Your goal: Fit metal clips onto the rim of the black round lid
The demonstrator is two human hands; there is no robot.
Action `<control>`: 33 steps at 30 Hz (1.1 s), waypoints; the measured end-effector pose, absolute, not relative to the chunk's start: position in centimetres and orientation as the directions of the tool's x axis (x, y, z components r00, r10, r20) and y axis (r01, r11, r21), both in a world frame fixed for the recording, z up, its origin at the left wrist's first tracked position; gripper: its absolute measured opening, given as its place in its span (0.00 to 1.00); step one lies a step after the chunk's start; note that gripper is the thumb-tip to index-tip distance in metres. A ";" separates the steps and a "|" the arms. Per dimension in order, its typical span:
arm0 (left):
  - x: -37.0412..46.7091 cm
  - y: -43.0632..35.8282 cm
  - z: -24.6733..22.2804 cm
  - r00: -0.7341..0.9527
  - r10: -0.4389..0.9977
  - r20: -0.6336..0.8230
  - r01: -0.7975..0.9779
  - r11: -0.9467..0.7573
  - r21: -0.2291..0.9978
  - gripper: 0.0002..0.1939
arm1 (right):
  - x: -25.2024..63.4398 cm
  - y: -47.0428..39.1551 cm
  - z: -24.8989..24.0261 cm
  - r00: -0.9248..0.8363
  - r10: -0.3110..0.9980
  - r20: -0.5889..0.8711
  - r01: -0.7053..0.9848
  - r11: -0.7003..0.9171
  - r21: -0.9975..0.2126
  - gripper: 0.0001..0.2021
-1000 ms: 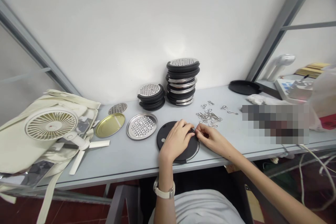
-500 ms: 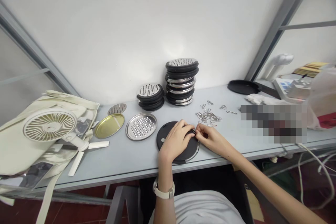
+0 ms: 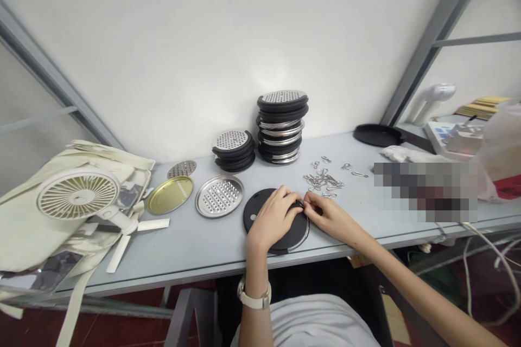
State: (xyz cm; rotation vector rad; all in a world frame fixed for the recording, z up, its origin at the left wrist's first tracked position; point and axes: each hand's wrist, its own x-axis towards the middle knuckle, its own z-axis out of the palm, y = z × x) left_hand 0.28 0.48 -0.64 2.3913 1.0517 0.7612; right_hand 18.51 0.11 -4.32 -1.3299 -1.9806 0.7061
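A round black disc [image 3: 291, 237] with a metal strip along part of its rim lies flat near the table's front edge. Across its top rests my left hand [image 3: 273, 217], fingers bent and gripping it toward the right rim. My right hand [image 3: 325, 214] pinches at that same rim, thumb and forefinger pressed together beside the left fingertips. What sits in the pinch is too small and covered to make out. Beyond the hands lies a loose heap of small metal clips [image 3: 324, 179]. Left of the disc is a silver grater plate [image 3: 220, 197].
A tall stack [image 3: 280, 129] of graters and black holders stands against the wall beside a shorter stack [image 3: 233, 153]. Farther left are a gold lid [image 3: 170, 196], a small grater disc [image 3: 182, 168] and a fan [image 3: 79, 194] on a cream bag. A black pan [image 3: 376, 134] lies back right.
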 end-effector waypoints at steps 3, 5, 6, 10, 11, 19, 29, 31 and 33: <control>0.3 0.5 -0.6 0.569 0.764 0.303 0.537 -0.625 0.567 0.10 | 18.5 0.1 -4.2 -0.281 0.936 0.214 0.584 0.344 -0.736 0.09; 0.4 0.5 -0.6 0.571 0.765 0.298 0.537 -0.623 0.569 0.10 | 18.4 0.1 -4.2 -0.282 0.935 0.217 0.573 0.346 -0.743 0.09; 0.4 0.5 -0.6 0.571 0.765 0.297 0.537 -0.623 0.569 0.10 | 18.4 0.1 -4.1 -0.283 0.934 0.217 0.568 0.346 -0.747 0.09; 0.3 0.5 -0.6 0.572 0.763 0.301 0.538 -0.626 0.564 0.10 | 18.4 0.2 -4.1 -0.290 0.935 0.203 0.563 0.338 -0.755 0.09; 0.3 0.5 -0.6 0.573 0.761 0.304 0.537 -0.629 0.562 0.10 | 18.4 0.2 -4.1 -0.291 0.936 0.198 0.565 0.336 -0.754 0.09; 0.3 0.5 -0.7 0.573 0.759 0.309 0.545 -0.634 0.549 0.09 | 18.6 0.2 -4.3 -0.306 0.931 0.199 0.573 0.347 -0.743 0.10; 0.4 0.5 -0.6 0.572 0.763 0.300 0.547 -0.628 0.553 0.09 | 18.5 0.2 -4.2 -0.302 0.929 0.214 0.556 0.354 -0.752 0.09; 0.4 0.5 -0.6 0.572 0.763 0.300 0.545 -0.627 0.557 0.09 | 18.5 0.2 -4.3 -0.301 0.929 0.217 0.553 0.355 -0.754 0.09; 0.4 0.5 -0.7 0.573 0.764 0.298 0.543 -0.626 0.560 0.09 | 18.5 0.2 -4.3 -0.300 0.930 0.214 0.555 0.352 -0.754 0.10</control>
